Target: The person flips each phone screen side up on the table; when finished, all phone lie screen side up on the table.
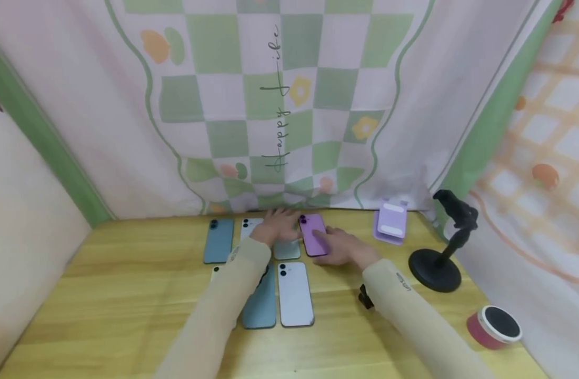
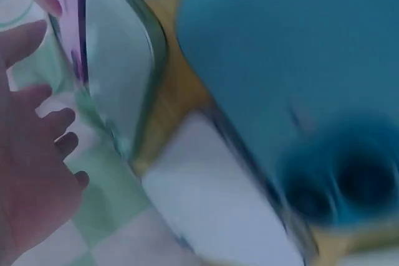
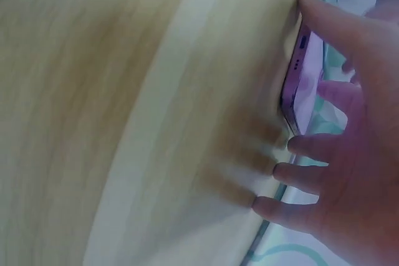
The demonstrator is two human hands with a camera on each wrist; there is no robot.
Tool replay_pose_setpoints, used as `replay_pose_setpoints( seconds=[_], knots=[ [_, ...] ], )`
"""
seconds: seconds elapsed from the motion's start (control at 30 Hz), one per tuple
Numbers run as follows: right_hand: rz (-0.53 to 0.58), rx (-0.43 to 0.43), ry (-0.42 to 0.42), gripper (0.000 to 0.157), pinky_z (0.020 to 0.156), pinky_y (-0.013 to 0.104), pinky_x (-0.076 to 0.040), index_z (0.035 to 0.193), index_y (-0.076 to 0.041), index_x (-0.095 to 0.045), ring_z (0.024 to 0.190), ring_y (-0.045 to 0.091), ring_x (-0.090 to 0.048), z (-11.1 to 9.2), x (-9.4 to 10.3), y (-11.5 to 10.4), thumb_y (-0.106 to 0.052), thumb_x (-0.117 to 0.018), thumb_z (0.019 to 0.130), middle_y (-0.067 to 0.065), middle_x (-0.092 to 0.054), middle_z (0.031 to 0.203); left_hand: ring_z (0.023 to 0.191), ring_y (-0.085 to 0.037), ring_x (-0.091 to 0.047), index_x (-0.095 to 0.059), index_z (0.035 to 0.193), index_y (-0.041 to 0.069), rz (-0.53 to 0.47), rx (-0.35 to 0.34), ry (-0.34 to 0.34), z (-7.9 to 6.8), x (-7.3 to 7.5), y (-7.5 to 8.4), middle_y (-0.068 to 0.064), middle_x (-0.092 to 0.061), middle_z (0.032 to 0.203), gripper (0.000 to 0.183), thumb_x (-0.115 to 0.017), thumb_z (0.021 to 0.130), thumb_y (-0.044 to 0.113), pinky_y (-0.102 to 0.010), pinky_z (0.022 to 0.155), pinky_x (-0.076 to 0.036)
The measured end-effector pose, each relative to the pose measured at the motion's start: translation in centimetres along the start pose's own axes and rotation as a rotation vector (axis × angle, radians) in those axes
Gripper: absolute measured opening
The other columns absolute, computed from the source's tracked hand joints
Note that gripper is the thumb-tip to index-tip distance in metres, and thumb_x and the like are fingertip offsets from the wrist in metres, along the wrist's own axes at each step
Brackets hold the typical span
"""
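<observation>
Two rows of phones lie back up on the wooden table. My right hand (image 1: pixel 341 247) is at the near right corner of a purple phone (image 1: pixel 308 226): the index finger lies on its back, the thumb by its bottom edge, and the other fingertips (image 3: pixel 299 175) touch the table beside it. My left hand (image 1: pixel 281 223) reaches over a pale green phone (image 1: pixel 287 250), fingers spread close to the purple phone's left edge. Left of it in the back row are a white phone (image 1: pixel 249 226) and a blue phone (image 1: pixel 218 241).
In the front row lie a white phone (image 1: pixel 296 295), a teal phone (image 1: pixel 260 305) and a pale phone (image 1: pixel 216 271) mostly under my left sleeve. To the right stand a lilac phone holder (image 1: pixel 391 220), a black stand (image 1: pixel 441 268) and a red-and-white round container (image 1: pixel 495 327). A patterned curtain (image 1: pixel 270 105) hangs behind.
</observation>
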State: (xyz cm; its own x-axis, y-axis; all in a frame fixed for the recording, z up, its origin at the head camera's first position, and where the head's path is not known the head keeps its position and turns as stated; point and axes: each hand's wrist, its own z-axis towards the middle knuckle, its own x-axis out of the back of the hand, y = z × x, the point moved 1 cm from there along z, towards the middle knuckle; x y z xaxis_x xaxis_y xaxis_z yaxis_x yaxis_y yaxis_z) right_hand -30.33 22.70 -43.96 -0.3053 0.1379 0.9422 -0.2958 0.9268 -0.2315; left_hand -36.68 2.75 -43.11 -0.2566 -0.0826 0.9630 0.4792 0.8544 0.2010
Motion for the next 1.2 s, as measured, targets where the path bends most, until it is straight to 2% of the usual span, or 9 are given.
replay_pose_setpoints(
  seconds=[0.13,0.23,0.43,0.6,0.7,0.87,0.97,1.1,1.2],
  knots=[
    [-0.04,0.005,0.021,0.079,0.118,0.072,-0.035,0.163,-0.019,-0.034,0.149,0.055,-0.037,0.2,-0.1,-0.2,-0.049,-0.066,0.097,0.033,-0.03,0.165,0.164,-0.035,-0.018,-0.028,0.165,0.021,-0.031,-0.025,0.009,1.2,-0.2,1.0,-0.008,-0.026,0.175,0.072,-0.049,0.1,0.043,-0.058,0.134,-0.011],
    [-0.055,0.012,0.033,0.074,0.117,0.07,-0.039,0.161,-0.02,-0.038,0.147,0.054,-0.041,0.4,-0.3,-0.3,-0.049,-0.064,0.099,0.032,-0.034,0.164,0.164,-0.034,-0.018,-0.03,0.165,0.022,-0.027,-0.013,-0.004,1.7,-0.7,1.2,-0.007,-0.028,0.174,0.075,-0.051,0.095,0.039,-0.057,0.135,-0.011],
    [-0.059,0.005,0.019,0.073,0.118,0.068,-0.039,0.161,-0.021,-0.038,0.147,0.053,-0.042,0.5,-0.9,-0.4,-0.051,-0.063,0.099,0.032,-0.035,0.164,0.164,-0.033,-0.016,-0.03,0.165,0.023,-0.051,0.028,-0.041,1.9,-1.4,1.0,-0.009,-0.026,0.174,0.074,-0.054,0.096,0.036,-0.057,0.135,-0.008],
    [-0.082,0.006,0.044,0.073,0.116,0.069,-0.041,0.161,-0.021,-0.038,0.146,0.053,-0.044,0.4,-1.1,-0.1,-0.05,-0.063,0.1,0.033,-0.038,0.162,0.162,-0.032,-0.023,-0.036,0.162,0.023,-0.066,0.034,-0.018,2.9,-1.9,1.1,-0.005,-0.035,0.171,0.072,-0.057,0.095,0.037,-0.057,0.134,-0.011],
    [-0.095,-0.001,0.06,0.074,0.114,0.071,-0.041,0.163,-0.021,-0.034,0.146,0.055,-0.043,0.4,-1.4,0.1,-0.05,-0.062,0.1,0.033,-0.038,0.162,0.162,-0.033,-0.023,-0.038,0.161,0.024,-0.156,0.046,-0.013,3.6,-2.0,1.3,-0.004,-0.038,0.17,0.07,-0.056,0.095,0.036,-0.057,0.135,-0.009],
    [-0.11,-0.01,0.048,0.078,0.116,0.074,-0.036,0.166,-0.021,-0.024,0.149,0.058,-0.036,0.2,-1.8,-0.2,-0.052,-0.055,0.102,0.034,-0.031,0.164,0.163,-0.042,-0.011,-0.034,0.163,0.021,-0.405,0.101,-0.005,3.8,-1.6,1.1,-0.008,-0.034,0.172,0.072,-0.051,0.094,0.031,-0.062,0.133,-0.003],
    [-0.106,-0.008,0.042,0.076,0.117,0.075,-0.034,0.166,-0.018,-0.023,0.15,0.058,-0.033,0.0,-1.9,-0.3,-0.051,-0.052,0.105,0.034,-0.029,0.165,0.161,-0.047,-0.012,-0.036,0.162,0.016,-0.506,0.11,0.049,3.6,-1.1,1.1,-0.012,-0.037,0.169,0.07,-0.049,0.094,0.026,-0.065,0.131,-0.006],
    [-0.075,-0.012,0.034,0.073,0.119,0.075,-0.031,0.167,-0.014,-0.02,0.152,0.057,-0.032,-0.2,-1.8,-0.2,-0.047,-0.047,0.108,0.034,-0.028,0.165,0.15,-0.043,-0.039,-0.043,0.157,0.006,-0.698,0.085,0.146,3.5,-0.7,1.2,-0.019,-0.049,0.159,0.065,-0.051,0.093,0.016,-0.058,0.127,-0.031],
    [-0.041,-0.01,0.032,0.072,0.121,0.073,-0.03,0.167,-0.011,-0.018,0.152,0.055,-0.032,-0.3,-1.4,-0.1,-0.045,-0.044,0.109,0.033,-0.029,0.165,0.138,-0.038,-0.054,-0.044,0.155,0.003,-0.838,0.085,0.205,3.8,-0.7,1.4,-0.021,-0.053,0.155,0.065,-0.054,0.09,0.007,-0.049,0.114,-0.049]
  ],
)
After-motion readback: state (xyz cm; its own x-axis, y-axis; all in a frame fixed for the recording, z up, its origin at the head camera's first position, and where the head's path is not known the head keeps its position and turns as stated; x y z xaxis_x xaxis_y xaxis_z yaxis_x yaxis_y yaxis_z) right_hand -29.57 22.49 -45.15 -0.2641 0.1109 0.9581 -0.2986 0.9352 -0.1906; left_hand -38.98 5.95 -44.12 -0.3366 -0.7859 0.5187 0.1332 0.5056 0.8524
